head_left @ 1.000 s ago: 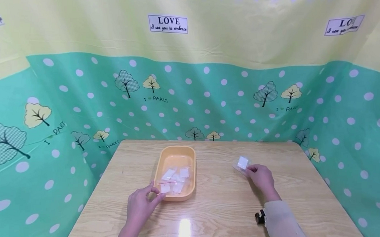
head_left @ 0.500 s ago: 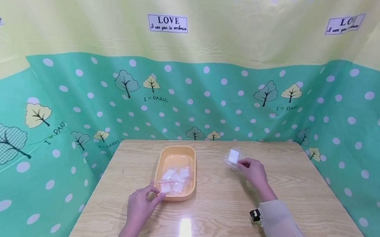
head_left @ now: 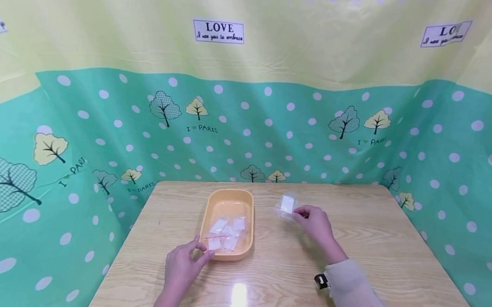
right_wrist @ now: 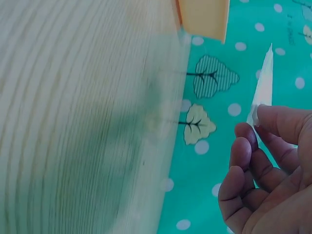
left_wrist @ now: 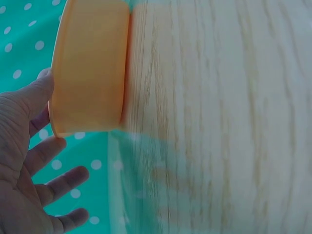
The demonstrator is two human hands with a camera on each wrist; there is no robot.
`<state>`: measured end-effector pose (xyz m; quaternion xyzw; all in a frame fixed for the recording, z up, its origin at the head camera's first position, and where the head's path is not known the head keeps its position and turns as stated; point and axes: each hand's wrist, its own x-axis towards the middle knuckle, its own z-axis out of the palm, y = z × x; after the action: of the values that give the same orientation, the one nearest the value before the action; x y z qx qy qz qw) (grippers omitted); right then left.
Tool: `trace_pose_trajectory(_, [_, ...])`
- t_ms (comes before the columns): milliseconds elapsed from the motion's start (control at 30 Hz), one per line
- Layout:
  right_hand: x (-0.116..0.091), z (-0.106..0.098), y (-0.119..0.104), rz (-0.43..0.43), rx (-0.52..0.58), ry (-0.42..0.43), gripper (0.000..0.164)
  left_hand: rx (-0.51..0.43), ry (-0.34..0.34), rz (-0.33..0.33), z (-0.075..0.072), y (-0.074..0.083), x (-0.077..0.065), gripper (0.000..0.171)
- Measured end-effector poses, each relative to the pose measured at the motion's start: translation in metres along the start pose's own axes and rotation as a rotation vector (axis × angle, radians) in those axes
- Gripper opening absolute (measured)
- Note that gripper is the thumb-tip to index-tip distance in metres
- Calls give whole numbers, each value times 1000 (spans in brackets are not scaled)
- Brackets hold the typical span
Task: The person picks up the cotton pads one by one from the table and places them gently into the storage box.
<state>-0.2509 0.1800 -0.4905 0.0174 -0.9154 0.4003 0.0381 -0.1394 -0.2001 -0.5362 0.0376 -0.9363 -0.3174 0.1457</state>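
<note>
Near the left of the table stands a shallow orange plastic tray (head_left: pixel 249 204). Several small clear bags with white squares (head_left: pixel 238 224) lie in its near half, a red strip showing among them. My left hand (head_left: pixel 183 263) holds the tray's near-left corner; in the left wrist view thumb and forefinger are at the rim and the other fingers (left_wrist: pixel 68 180) spread loosely. To the right of the tray, my right hand (head_left: pixel 315 225) pinches a small clear plastic bag (head_left: pixel 287 205) with a white square inside. The right wrist view shows this bag edge-on, between thumb and forefinger, above the table.
The light wooden table (head_left: pixel 374 253) has green dotted curtain (head_left: pixel 268 131) behind it and on both sides. A small black device (head_left: pixel 321 281) sits at the right wrist, by the sleeve cuff. A bright reflection lies on the table's near part.
My right hand has moved left with the plastic bag, closer to the tray. The left hand and the tray have stayed where they were.
</note>
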Motion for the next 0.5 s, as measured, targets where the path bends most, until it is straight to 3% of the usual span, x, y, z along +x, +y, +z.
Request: trace_pose_trajectory(500, [-7,30,-28,-23,7,-54,13,-4,1,2,0,0,0,24])
